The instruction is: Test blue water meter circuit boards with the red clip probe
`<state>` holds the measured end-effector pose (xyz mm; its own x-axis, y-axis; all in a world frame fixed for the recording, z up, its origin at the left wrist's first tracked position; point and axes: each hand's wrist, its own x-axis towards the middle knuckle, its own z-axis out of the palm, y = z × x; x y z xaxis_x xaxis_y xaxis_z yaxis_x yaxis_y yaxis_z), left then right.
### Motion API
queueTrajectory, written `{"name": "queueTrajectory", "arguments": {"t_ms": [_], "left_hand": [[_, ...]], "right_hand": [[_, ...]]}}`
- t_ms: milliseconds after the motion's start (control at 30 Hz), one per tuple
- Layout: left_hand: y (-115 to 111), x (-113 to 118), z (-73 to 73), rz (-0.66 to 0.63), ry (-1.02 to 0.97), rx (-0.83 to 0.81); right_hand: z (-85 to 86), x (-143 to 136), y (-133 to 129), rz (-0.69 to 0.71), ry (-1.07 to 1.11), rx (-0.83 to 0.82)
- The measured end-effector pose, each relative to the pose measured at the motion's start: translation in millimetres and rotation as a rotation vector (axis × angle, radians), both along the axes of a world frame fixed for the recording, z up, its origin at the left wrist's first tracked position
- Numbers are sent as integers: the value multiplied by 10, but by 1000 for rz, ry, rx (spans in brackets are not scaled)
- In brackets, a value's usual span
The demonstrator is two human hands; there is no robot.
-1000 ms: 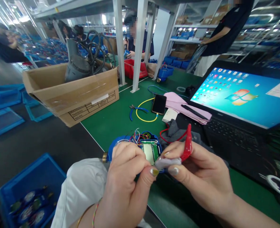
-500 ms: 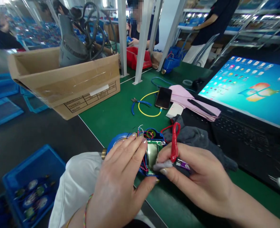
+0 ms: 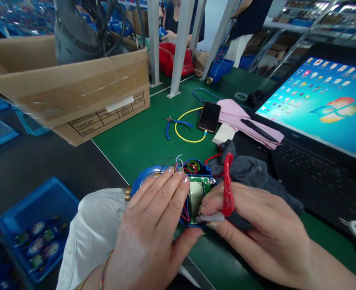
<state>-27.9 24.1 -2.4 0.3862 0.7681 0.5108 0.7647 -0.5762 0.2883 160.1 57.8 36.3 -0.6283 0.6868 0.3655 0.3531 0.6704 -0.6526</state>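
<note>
A blue device [image 3: 147, 175] with a brass threaded end, loose wires and a green circuit board [image 3: 197, 194] with a pale screen lies at the table's near edge. My left hand [image 3: 154, 217] rests over its left part, palm down, fingers stretched out side by side, thumb apart. Between the thumb and fingers of my right hand [image 3: 256, 221] is a small greyish tool [image 3: 210, 218], its tip at the lower edge of the board. A red strap or cord [image 3: 228, 185] stands up beside those fingers. What lies inside the right palm is hidden.
Behind the device lie blue-handled pliers [image 3: 181, 122], a phone [image 3: 209, 117] with a yellow cable, and a pink cloth [image 3: 235, 114]. A laptop [image 3: 325, 100] and dark cloth [image 3: 247, 165] are right. A cardboard box [image 3: 105, 92] stands left; a blue bin [image 3: 39, 193] sits lower left.
The view has shifted slightly, with the box now further left and larger. The red strap stands a little further right, and the tool's tip remains at the board's lower edge.
</note>
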Motion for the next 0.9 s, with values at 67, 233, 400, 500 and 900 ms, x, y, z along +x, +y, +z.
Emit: {"name": "queueTrajectory", "arguments": {"t_ms": [67, 233, 400, 500, 900], "left_hand": [[-2, 3, 3, 1, 1, -8], [-12, 9, 10, 14, -3, -17], [-17, 9, 7, 10, -2, -18], [-11, 11, 5, 6, -3, -13], [-3, 6, -2, 10, -7, -16]], "right_hand": [[-3, 11, -8, 4, -18, 18], [-2, 37, -40, 35, -54, 57], [-10, 32, -59, 28, -85, 112], [-4, 13, -49, 15, -72, 110], [-34, 38, -91, 12, -113, 187]]}}
